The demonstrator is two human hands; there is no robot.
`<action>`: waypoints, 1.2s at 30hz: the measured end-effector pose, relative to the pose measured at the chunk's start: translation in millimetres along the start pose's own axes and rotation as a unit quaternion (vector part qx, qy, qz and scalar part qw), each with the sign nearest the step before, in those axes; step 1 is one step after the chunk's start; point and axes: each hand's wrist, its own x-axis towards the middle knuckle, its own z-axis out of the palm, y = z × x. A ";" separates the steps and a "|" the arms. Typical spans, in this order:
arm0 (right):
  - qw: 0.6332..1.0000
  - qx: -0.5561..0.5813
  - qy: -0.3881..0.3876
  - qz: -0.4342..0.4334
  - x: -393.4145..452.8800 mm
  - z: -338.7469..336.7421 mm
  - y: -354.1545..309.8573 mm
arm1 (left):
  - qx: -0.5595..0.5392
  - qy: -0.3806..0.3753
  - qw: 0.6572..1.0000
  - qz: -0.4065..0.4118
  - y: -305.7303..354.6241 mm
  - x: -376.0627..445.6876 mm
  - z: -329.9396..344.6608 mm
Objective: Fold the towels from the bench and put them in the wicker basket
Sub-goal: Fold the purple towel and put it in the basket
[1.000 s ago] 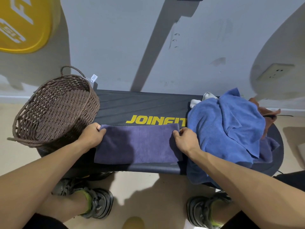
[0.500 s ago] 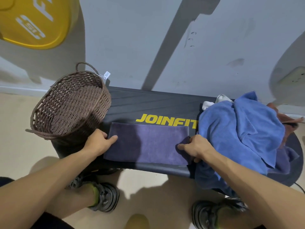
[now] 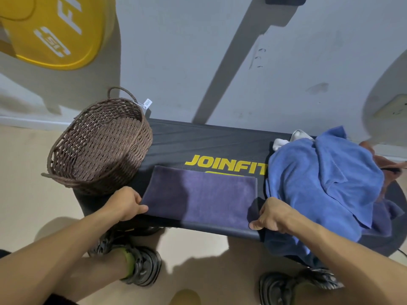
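At the near edge of the black worktop, the left hand pinches the near left corner of a folded dark purple towel, thumb on top and fingers curled under the cloth. The right hand pinches the near right corner the same way, knuckles up and thumb pointing left along the edge. Between the two hands the purple towel lies flat as a wide rectangle, its far edge covering the bottom of the yellow "JOINFIT" lettering printed on the worktop.

Just right of the right hand sits a loose heap of unfolded towels: a large light blue towel on top, a white cloth peeking out behind it, and an orange-brown cloth at the far right. Left of the purple towel, a brown wicker basket stands on the worktop's left end, tilted toward the viewer, a small white tag on its handle. Below the worktop are two dark shoes on a beige floor. A yellow weight plate leans by the grey wall at upper left.
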 end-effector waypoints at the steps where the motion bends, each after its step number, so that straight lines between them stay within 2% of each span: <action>1: 1.000 -0.009 0.004 -0.002 0.8 2.3 0.2 | 0.020 0.004 1.000 0.005 0.0 0.0 0.9; 5: 0.998 -0.040 0.036 -0.013 7.9 5.5 1.6 | 0.124 0.006 0.992 0.010 7.0 -1.2 -3.2; 7: 0.994 -0.056 0.093 -0.029 10.9 5.8 0.9 | 0.202 0.035 0.977 0.055 21.1 -2.9 -11.1; 8: 0.989 -0.059 0.132 -0.041 12.2 7.0 -0.4 | 0.207 0.058 0.972 0.097 31.4 -3.6 -12.5; 10: 0.977 -0.054 0.199 -0.060 12.7 9.2 -4.7 | 0.148 0.090 0.966 0.191 58.3 -7.2 -6.0; 12: 0.973 -0.040 0.218 -0.065 12.7 10.9 -7.9 | 0.072 0.086 0.955 0.276 86.9 -14.2 6.9; 14: 0.978 -0.016 0.197 -0.063 12.6 12.2 -8.9 | 0.064 0.073 0.936 0.339 108.1 -21.3 23.4; 15: 0.981 0.000 0.186 -0.061 13.2 13.5 -8.9 | 0.102 0.083 0.920 0.368 113.7 -23.1 32.6; 18: 0.984 0.028 0.167 -0.056 15.9 16.6 -12.1 | 0.240 0.125 0.845 0.462 120.1 -22.1 57.9; 19: 0.985 0.032 0.163 -0.055 16.8 17.0 -14.0 | 0.245 0.115 0.840 0.471 120.7 -19.7 63.1; 22: 0.985 0.078 0.141 -0.054 20.5 13.4 -16.0 | 0.194 0.065 0.865 0.458 124.0 -10.1 65.4; 27: 0.984 0.152 0.068 -0.054 21.4 -4.1 -14.3 | 0.176 0.044 0.865 0.468 123.5 -1.1 62.9; 29: 0.951 0.305 0.028 -0.030 20.7 -9.1 -15.4 | 0.185 0.044 0.863 0.468 121.3 0.0 63.4; 31: 0.878 0.475 -0.058 0.014 15.0 -12.0 -19.6 | 0.198 0.039 0.858 0.473 120.7 -0.6 62.3; 32: 0.848 0.522 -0.092 0.022 13.1 -11.9 -21.7 | 0.207 0.032 0.856 0.473 120.8 -1.4 61.5; 34: 0.822 0.559 -0.103 0.016 11.2 -9.5 -26.9 | 0.183 -0.007 0.869 0.461 122.1 -6.2 57.1; 36: 0.819 0.571 -0.060 -0.007 8.8 -8.3 -36.1 | 0.059 -0.043 0.899 0.432 126.7 -12.4 49.2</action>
